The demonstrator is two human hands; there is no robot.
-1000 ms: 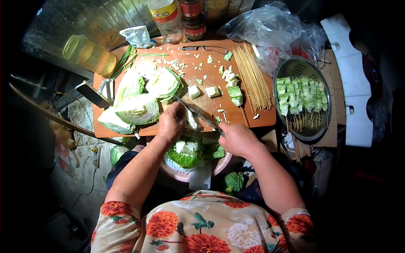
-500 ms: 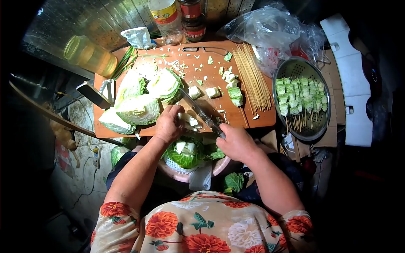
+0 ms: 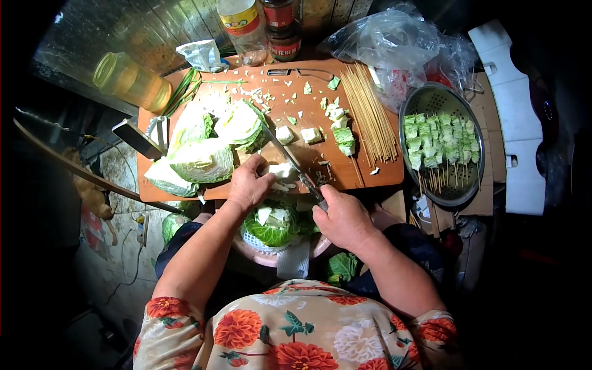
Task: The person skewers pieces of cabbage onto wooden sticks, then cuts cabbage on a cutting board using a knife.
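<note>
My right hand [image 3: 343, 216] is wrapped round the handle of a knife [image 3: 285, 150], whose blade slants up and left over the wooden board [image 3: 314, 105]. Beside the blade, near the board's front edge, my left hand [image 3: 250, 182] pinches a pale cabbage piece [image 3: 280, 171]. Large cut cabbage wedges [image 3: 202, 161] lie left of the blade. Right of it are small cabbage blocks [image 3: 311, 135] and a skewer threaded with cabbage [image 3: 343, 140]. Below my hands, a leafy cabbage [image 3: 271, 229] with pale pieces on it sits over a pinkish basin [image 3: 246, 251].
Bare bamboo skewers [image 3: 370, 117] lie at the board's right. Beyond them, a metal colander [image 3: 447, 196] holds several cabbage skewers. A yellowish jar [image 3: 132, 83], a phone [image 3: 137, 139] and bottles [image 3: 240, 28] stand round the far and left edges, with a plastic bag [image 3: 388, 40] at back right.
My left hand has shifted slightly right with the cabbage piece. My right hand has dropped a little down and left, and the knife has tilted slightly steeper.
</note>
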